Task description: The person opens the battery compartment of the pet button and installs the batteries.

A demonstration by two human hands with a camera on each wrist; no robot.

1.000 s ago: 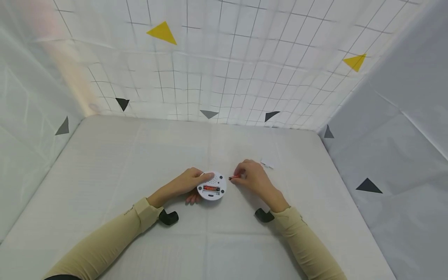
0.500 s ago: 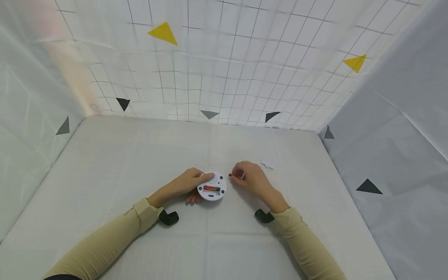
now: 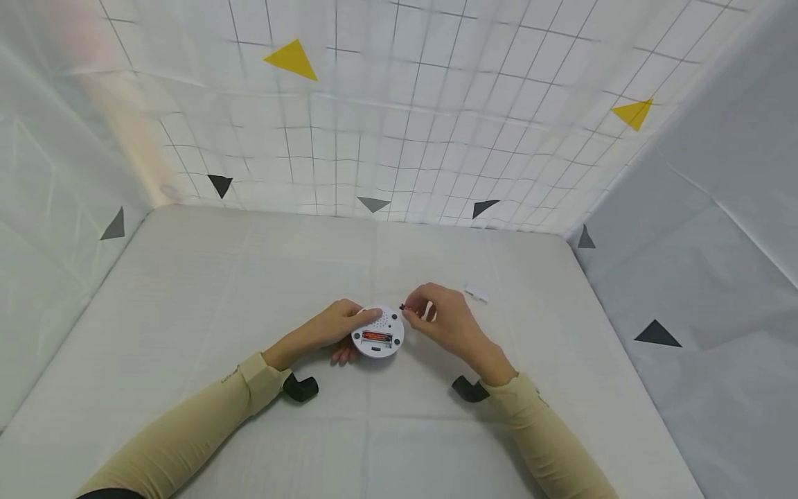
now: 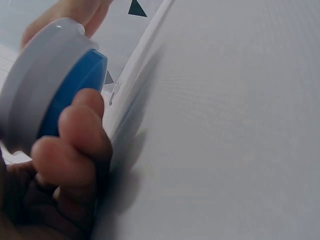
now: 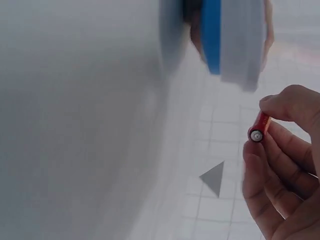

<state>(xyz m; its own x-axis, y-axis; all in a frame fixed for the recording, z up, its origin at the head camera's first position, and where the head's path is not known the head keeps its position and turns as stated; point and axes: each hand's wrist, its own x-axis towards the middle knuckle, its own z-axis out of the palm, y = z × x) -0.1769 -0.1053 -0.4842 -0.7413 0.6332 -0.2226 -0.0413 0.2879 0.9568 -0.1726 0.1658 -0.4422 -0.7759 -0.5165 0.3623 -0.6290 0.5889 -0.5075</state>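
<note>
A round white device point(image 3: 377, 352) with a blue face on its underside point(image 4: 80, 82) is held by my left hand point(image 3: 339, 324), thumb across its back, fingers beneath. Its back faces up, showing speaker holes, small dark feet and an uncovered battery compartment. One red-and-black battery point(image 3: 377, 337) lies in that compartment, with a bare slot beside it. Just right of the device, my right hand point(image 3: 444, 315) pinches a second battery point(image 5: 260, 125), red, between thumb and fingertips. In the right wrist view one metal end of it faces the camera.
A small white battery cover point(image 3: 476, 293) lies on the white-covered table point(image 3: 262, 443), beyond my right hand. White sheeting surrounds the table, with a gridded back wall point(image 3: 399, 152) and a grey right wall point(image 3: 698, 242).
My right hand has moved slightly left and up toward the device's upper right edge, and the pinched battery has turned in the fingers. The left hand and device have stayed in place.
</note>
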